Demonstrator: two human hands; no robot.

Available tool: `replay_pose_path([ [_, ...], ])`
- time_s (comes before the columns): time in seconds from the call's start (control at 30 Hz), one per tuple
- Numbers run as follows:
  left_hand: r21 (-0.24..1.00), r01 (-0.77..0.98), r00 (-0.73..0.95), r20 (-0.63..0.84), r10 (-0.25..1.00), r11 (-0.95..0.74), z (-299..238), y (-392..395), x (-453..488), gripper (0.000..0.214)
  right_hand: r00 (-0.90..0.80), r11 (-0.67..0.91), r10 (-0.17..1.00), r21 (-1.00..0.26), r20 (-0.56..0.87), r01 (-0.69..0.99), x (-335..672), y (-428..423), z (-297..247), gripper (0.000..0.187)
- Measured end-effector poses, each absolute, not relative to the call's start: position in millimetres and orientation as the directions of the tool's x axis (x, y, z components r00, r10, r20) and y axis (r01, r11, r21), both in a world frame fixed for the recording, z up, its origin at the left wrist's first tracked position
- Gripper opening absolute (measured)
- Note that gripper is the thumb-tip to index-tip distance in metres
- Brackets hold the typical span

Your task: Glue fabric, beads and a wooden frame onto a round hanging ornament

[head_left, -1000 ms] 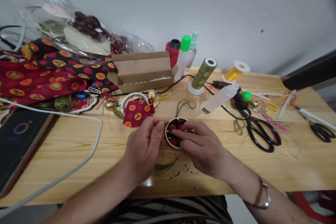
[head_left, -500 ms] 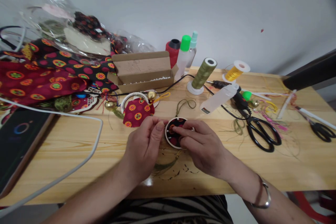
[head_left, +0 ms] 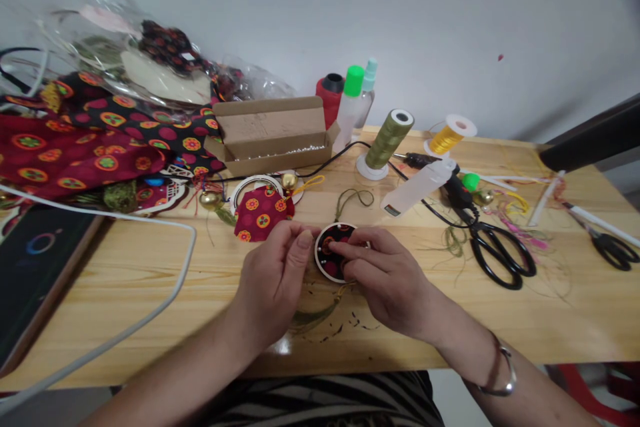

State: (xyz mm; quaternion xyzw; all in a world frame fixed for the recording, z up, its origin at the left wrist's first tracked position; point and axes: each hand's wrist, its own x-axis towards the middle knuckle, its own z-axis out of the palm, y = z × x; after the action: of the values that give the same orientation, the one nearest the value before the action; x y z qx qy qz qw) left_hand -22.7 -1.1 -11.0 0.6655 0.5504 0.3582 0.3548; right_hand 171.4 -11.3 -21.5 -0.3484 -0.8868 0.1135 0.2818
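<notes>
Left hand [head_left: 273,280] curls in and pinches the nine o'clock rim of the round fabric-faced disc [head_left: 333,255], which lies flat at the centre of the tabletop [head_left: 150,280]. The right hand [head_left: 387,280] bends its fingertips onto the disc's face from three o'clock; it looks like small beads being seated, though I cannot tell whether one sits under those fingertips. Another bead, I judge, calls for a steady rim hold and a fine press. At eleven o'clock the open cardboard box [head_left: 273,130] shows a line of silvery beads [head_left: 285,152], and at two o'clock the clear squeeze bottle [head_left: 417,187] lies on its side, contents unclear.
</notes>
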Motion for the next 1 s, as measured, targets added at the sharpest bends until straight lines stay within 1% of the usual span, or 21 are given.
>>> replay_pose_path([
  [0.1,0.866,0.481,0.136,0.076,0.988,-0.133,-11.0,-0.9,-22.6,0.022,-0.599,0.727,0.686,-0.407,0.413,0.552,171.5,-11.4,-22.1,0.026],
  [0.27,0.867,0.483,0.137,0.064,0.989,-0.123,-11.3,-0.6,-22.5,0.023,-0.614,0.742,0.671,-0.385,0.416,0.549,171.8,-11.9,-23.5,0.026],
  [0.4,0.861,0.491,0.136,0.073,0.988,-0.131,-11.0,-1.0,-23.0,0.025,-0.621,0.746,0.666,-0.38,0.412,0.547,172.0,-12.4,-24.3,0.027],
  [0.6,0.854,0.497,0.14,0.092,0.986,-0.151,-9.9,-1.1,-22.6,0.024,-0.637,0.735,0.678,-0.371,0.367,0.568,171.0,-13.1,-24.6,0.025],
  [0.73,0.852,0.501,0.136,0.093,0.986,-0.15,-9.0,-0.5,-21.7,0.025,-0.634,0.736,0.676,-0.373,0.374,0.565,170.7,-13.7,-24.2,0.026],
  [0.87,0.853,0.503,0.132,0.082,0.988,-0.139,-9.2,-0.1,-22.3,0.025,-0.621,0.733,0.68,-0.391,0.39,0.557,170.6,-13.7,-23.4,0.029],
  [1.0,0.855,0.498,0.133,0.092,0.987,-0.146,-10.6,0.6,-23.1,0.024,-0.588,0.717,0.695,-0.45,0.413,0.532,170.9,-12.4,-22.9,0.033],
])
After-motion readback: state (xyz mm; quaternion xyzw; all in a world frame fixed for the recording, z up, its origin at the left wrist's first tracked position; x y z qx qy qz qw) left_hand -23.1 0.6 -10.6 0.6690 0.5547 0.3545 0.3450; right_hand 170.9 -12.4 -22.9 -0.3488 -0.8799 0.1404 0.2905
